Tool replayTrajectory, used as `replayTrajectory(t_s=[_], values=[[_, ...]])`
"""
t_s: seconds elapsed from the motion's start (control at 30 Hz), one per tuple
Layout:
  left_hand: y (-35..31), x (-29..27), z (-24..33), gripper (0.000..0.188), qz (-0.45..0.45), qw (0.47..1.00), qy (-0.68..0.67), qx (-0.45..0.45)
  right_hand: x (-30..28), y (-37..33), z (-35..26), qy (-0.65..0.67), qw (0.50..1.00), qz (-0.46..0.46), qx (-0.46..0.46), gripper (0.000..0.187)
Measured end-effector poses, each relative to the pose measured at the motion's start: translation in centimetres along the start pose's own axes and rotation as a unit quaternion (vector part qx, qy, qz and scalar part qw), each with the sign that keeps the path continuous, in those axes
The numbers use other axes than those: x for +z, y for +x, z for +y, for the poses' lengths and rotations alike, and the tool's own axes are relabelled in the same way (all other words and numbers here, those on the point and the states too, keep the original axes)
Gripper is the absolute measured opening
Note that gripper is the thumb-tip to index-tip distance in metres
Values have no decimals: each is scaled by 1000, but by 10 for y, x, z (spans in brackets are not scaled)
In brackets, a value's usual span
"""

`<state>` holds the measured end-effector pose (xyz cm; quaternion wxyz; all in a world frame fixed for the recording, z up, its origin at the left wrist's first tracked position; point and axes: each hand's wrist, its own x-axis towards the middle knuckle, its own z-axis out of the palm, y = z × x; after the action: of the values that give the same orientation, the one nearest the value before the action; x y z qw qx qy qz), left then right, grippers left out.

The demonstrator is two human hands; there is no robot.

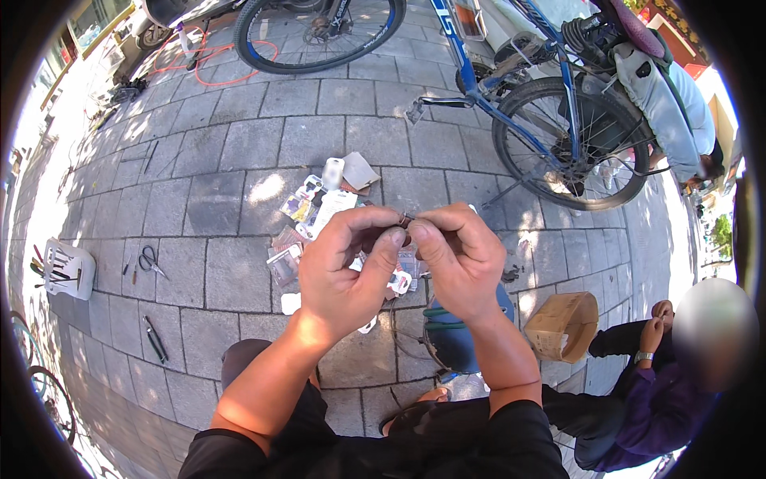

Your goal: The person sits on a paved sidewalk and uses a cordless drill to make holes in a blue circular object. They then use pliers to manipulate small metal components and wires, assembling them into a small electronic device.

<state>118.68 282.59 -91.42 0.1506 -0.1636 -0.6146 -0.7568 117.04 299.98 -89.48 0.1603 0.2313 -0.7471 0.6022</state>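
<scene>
My left hand [351,267] and my right hand [461,254] meet in the middle of the view. Thumbs and forefingers of both pinch a small dark piece [407,219], too little of which shows to name its kind. On the paving below and behind my hands lies a spread of small packets [283,263] and white cards [333,206], partly hidden by my left hand. A dark blue rounded object [451,339] with green bands stands beneath my right forearm.
A blue bicycle [471,88] stands at the far right, its front wheel [319,36] at the top. Scissors [150,260], pliers [155,339] and a white tool tub [70,271] are at the left. A cardboard box [562,323] and a seated person [646,399] are at the right.
</scene>
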Motion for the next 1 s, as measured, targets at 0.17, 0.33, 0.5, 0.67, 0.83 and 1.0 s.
replayTrajectory(t_s=[0.17,0.33,0.5,0.67,0.83,1.0], values=[[6,-3,5,34,22,991,-84,-103,2,-1,2,16,999,12,32,11],[12,-12,8,29,10,974,-121,-191,4,-2,7,31,999,13,32,13],[12,-18,5,26,3,971,-114,-210,5,-2,10,45,998,-3,54,9],[12,-21,7,24,-27,970,-96,-224,2,-1,17,39,998,-28,27,12],[11,-24,7,21,-55,968,-96,-226,8,-4,17,92,992,-30,81,24],[10,-21,7,21,-73,966,-115,-218,6,-13,23,227,961,-23,155,30]])
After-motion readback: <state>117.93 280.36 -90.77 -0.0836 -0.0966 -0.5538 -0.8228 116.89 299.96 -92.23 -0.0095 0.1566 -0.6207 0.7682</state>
